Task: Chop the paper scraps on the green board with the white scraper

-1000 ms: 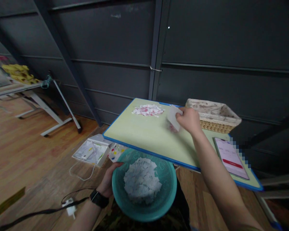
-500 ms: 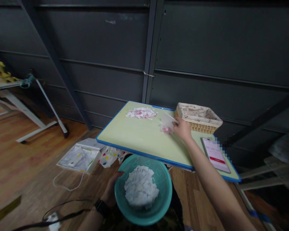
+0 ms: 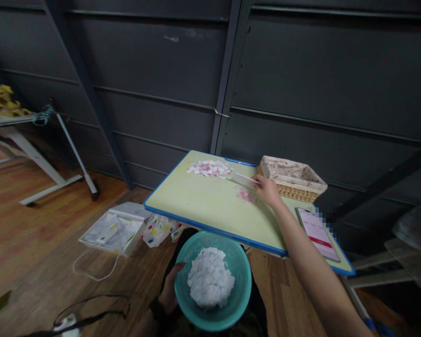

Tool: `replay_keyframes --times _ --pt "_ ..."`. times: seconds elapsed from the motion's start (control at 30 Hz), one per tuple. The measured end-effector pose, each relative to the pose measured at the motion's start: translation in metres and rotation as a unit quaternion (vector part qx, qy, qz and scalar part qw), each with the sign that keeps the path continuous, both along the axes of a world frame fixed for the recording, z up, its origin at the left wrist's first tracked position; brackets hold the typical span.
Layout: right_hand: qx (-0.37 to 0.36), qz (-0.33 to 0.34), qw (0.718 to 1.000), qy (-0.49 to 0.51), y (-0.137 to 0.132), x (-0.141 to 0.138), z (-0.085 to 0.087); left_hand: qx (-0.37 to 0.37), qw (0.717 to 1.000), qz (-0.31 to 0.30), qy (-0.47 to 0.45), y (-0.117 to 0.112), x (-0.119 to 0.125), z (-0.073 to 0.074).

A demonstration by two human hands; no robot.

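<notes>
My left hand (image 3: 170, 291) grips the rim of a teal mesh basket (image 3: 231, 306) filled with white paper scraps (image 3: 210, 277), held low below the table's front edge. My right hand (image 3: 266, 188) reaches across the pale green table (image 3: 203, 206) and pinches a white card (image 3: 243, 180), held flat and edge-on. A small pink-white cluster of scraps (image 3: 244, 194) lies just under the card. Farther left at the table's back sits a bigger pile of pink and white scraps (image 3: 209, 168).
A wicker basket with a cloth lining (image 3: 290, 178) stands at the table's back right. A phone (image 3: 317, 233) lies on the right side. On the wooden floor are a white box (image 3: 112, 227), cables and a plastic bag. A trestle table leg (image 3: 56, 154) stands at left.
The card in my right hand has tipped from upright to nearly flat above the small pink cluster. The teal basket sits lower and closer in. My view has shifted slightly.
</notes>
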State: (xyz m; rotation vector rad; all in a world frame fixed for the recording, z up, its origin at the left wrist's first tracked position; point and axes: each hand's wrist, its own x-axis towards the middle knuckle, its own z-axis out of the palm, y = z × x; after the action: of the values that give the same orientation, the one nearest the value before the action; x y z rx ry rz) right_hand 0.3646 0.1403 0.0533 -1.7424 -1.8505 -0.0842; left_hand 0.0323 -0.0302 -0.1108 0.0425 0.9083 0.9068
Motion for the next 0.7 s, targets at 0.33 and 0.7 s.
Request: replay_keyframes --times 0.33,0.7 --pt "0.065 -0.024 0.997 0.034 0.034 -0.026 0.016 -0.014 0.999 -0.01 -0.048 -0.001 0.001 -0.008" --pt "0.059 -0.062 0.996 -0.003 0.024 -0.042 0.001 -0.001 0.999 -0.024 -0.034 -0.005 0.006 -0.008"
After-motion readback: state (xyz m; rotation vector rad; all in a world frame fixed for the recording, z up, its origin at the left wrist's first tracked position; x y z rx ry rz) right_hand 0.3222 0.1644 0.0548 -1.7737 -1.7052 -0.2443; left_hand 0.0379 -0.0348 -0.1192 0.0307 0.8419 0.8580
